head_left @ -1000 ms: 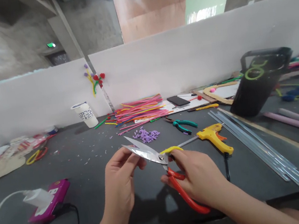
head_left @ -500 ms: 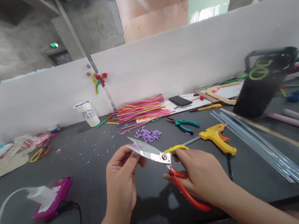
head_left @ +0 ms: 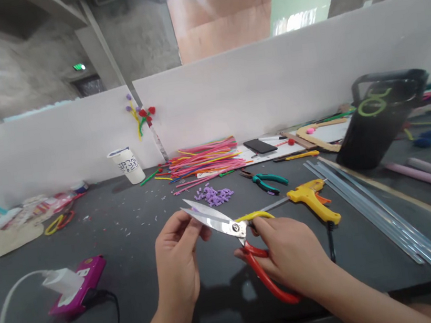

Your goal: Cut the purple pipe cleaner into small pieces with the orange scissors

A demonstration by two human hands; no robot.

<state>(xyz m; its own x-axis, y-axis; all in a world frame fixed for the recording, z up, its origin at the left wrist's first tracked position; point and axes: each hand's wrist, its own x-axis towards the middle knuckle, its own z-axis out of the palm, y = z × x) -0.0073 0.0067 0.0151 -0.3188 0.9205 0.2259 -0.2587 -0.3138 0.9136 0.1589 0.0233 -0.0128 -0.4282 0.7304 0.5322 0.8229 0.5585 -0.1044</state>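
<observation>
My right hand [head_left: 290,249] is closed round the handles of a pair of scissors [head_left: 215,220], one handle red and the other yellow. Their metal blades point left, parted by a narrow gap, with the tips over the fingers of my left hand [head_left: 178,256]. Thumb and fingers of that left hand are pinched together at the blades. A bit of purple shows between the blades there, probably a short piece of purple chenille stem, mostly hidden. Just beyond the blades, a small heap of cut purple pieces [head_left: 214,195] lies on the dark table [head_left: 133,257].
Behind the heap lies a bundle of pink chenille stems [head_left: 203,160]. Teal-handled pliers [head_left: 268,180], a yellow glue gun [head_left: 311,199] and clear glue sticks [head_left: 373,215] lie rightward, near a black bottle [head_left: 380,118]. Leftward are a white cup [head_left: 128,166] and a magenta power strip [head_left: 81,285].
The scissor blades have drawn slightly closer together, and less purple shows between them. My left hand has shifted very slightly to the right.
</observation>
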